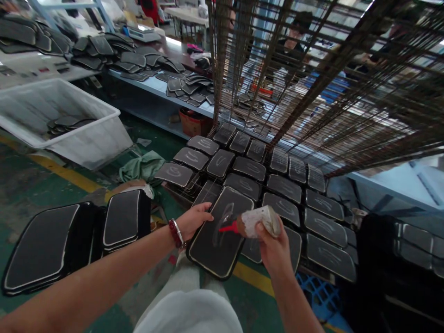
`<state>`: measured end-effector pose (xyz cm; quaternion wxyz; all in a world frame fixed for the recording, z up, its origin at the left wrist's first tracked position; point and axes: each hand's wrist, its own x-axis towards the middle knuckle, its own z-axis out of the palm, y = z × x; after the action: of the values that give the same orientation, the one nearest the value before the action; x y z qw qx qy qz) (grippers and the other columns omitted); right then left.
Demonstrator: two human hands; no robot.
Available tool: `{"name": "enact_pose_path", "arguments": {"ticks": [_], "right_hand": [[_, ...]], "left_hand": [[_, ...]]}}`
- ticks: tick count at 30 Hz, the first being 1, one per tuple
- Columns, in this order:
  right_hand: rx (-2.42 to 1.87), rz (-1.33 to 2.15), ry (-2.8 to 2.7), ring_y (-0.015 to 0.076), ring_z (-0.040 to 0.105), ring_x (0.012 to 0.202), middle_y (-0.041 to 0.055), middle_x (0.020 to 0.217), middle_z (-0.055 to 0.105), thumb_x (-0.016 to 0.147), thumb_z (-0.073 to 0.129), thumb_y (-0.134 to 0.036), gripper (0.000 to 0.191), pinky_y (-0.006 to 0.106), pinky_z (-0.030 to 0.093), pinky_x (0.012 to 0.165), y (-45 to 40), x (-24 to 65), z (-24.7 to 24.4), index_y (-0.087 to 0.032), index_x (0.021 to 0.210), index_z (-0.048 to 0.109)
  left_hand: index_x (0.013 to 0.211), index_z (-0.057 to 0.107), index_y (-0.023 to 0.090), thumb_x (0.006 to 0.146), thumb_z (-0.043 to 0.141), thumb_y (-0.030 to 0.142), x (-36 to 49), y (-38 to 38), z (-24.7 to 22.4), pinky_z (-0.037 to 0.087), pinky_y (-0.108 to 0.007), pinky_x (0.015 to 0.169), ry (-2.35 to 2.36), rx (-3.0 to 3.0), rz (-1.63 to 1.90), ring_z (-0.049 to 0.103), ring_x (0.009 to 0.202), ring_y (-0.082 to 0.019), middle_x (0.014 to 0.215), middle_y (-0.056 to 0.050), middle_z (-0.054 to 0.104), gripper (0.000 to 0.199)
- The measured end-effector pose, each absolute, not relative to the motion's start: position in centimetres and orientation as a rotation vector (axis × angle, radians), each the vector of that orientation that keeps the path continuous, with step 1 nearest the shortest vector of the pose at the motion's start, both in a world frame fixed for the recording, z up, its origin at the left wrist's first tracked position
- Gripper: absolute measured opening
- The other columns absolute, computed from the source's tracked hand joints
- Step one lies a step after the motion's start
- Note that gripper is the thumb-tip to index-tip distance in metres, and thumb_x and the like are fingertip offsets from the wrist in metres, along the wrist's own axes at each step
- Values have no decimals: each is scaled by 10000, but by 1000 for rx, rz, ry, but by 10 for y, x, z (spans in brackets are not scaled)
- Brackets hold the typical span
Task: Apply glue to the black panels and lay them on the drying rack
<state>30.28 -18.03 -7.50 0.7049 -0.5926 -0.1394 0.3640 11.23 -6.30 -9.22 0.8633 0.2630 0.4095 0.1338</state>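
Note:
My left hand [196, 221] grips the left edge of a black panel [211, 252] with a pale rim, thumb on top. In my right hand [275, 243] is a whitish glue bottle [258, 222], tipped on its side, its red nozzle pointing left at the panel's face. A glossy looped smear shows on the panel beside the nozzle. Beyond the held panel, rows of similar black panels [284, 208] lie on a wire rack, many with pale swirled marks. Two stacks of black panels, one wide [41, 245] and one narrower [121, 217], stand at the left.
A wire mesh frame [305, 92] rises over the back of the rack. At the left is a white bin [93, 138] holding some panels. Piles of panels [133, 60] cover a bench behind. A green cloth [142, 166] lies near the rack, and people are visible through the mesh.

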Motion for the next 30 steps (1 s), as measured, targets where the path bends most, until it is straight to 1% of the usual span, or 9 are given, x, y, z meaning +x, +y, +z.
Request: {"name": "enact_pose_path", "arguments": {"ticks": [2,6,9,12,15,18,21,25,30], "right_hand": [[-1332,803,-286,174,618,823,35,929,677,572,860,-269,553,321,493,769,-187,304,-82,-169,1063,626],[-1326,691,-176,123,593,938,-53,1026,652,623,839,-282,595,282,458,888,-193,307,-101,-277,1148,560],[-1301,916,-101,160,633,839,12,957,686,587,867,-252,554,298,518,777,-197,300,-117,-203,1083,626],[-1242,1088,52,201,662,780,66,910,705,635,848,-319,413,325,554,660,-205,299,-136,-163,976,674],[-1161,1025,226,186,666,861,19,957,705,689,806,-416,367,296,554,645,-220,320,-156,-233,972,661],[-1108,920,357,168,660,881,-1,981,699,693,802,-414,370,265,543,621,-241,349,-172,-254,988,645],[-1093,866,439,186,661,871,17,992,694,696,803,-385,363,278,544,589,-264,367,-181,-239,988,642],[-1085,834,513,194,662,859,19,998,694,692,803,-385,372,276,534,557,-284,368,-185,-241,993,640],[-1058,797,613,180,659,901,-11,1034,693,708,796,-368,376,279,543,600,-303,366,-194,-272,1032,631]], "left_hand": [[1002,576,163,644,570,28,111,-60,-100,559,-326,575,895,551,283,686,617,-212,744,-48,700,383],[1023,587,151,642,584,28,109,-56,-113,560,-329,591,920,517,245,690,627,-217,755,-59,703,401],[1019,585,147,637,594,31,103,-52,-132,567,-345,609,966,519,264,691,637,-222,757,-61,704,400],[992,575,157,640,605,48,81,-45,-161,572,-369,605,1077,534,321,691,634,-232,725,-48,698,369],[941,571,165,652,621,78,50,-37,-193,574,-382,600,1210,554,342,687,625,-233,716,-44,699,306],[910,571,171,640,629,72,34,-34,-219,571,-357,621,1274,573,322,686,637,-217,719,-39,699,293],[893,577,168,613,642,70,54,-35,-242,559,-339,610,1238,587,298,675,616,-211,685,-26,680,303],[838,576,164,582,656,70,115,-40,-272,530,-303,559,1195,597,270,645,565,-195,624,-7,643,283],[815,568,172,583,659,39,172,-42,-298,505,-266,551,1208,629,229,618,543,-169,588,17,622,283]]}}
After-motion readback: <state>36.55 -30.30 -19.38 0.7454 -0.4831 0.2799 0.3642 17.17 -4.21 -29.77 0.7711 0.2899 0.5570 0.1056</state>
